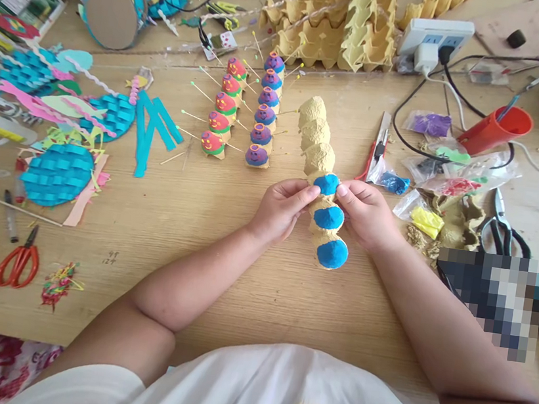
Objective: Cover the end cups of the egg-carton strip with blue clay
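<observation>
A strip of egg-carton cups is held between my two hands above the table. Its three nearest cups carry blue clay caps; the farther cups are bare cardboard. My left hand pinches the strip's left side with the thumb by the third blue cap. My right hand grips the same cap from the right, thumb and fingers pressed together. Beyond my hands stand two decorated strips, one with red and green caps and one with purple caps, both with pins stuck out at the sides.
At right lie a utility knife, a bag of yellow clay, black-handled scissors and a red cup. Egg trays and a power strip are at the back. Blue woven paper crafts and red-handled scissors occupy the left.
</observation>
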A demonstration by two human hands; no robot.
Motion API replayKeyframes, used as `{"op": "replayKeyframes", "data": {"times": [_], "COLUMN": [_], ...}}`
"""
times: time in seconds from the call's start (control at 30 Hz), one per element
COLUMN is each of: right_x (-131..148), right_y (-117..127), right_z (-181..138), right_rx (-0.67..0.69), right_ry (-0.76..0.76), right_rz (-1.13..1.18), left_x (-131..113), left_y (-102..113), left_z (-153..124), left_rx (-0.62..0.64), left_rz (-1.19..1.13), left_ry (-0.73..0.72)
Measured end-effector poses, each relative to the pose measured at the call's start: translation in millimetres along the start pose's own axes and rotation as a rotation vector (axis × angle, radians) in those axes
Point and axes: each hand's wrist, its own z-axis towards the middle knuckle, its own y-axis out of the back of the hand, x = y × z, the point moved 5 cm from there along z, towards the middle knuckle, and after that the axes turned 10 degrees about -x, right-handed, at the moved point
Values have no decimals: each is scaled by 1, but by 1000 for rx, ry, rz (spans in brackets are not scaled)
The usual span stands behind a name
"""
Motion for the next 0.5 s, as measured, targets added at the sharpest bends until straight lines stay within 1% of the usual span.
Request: {"op": "replayKeyframes", "data": {"times": [0.2, 0.4, 0.5], "right_x": [0, 1, 1], "right_y": [2, 2, 1], "right_z": [0, 0, 0], "right_rx": [-50, -27, -25], "right_ry": [-33, 7, 33], "right_rz": [52, 18, -2], "left_x": [1, 4, 6], "left_y": [-3, -1, 2], "left_z": [-2, -1, 0], "left_rx": [38, 3, -43], "left_rz": [-19, -3, -1], "left_ry": [51, 74, 61]}}
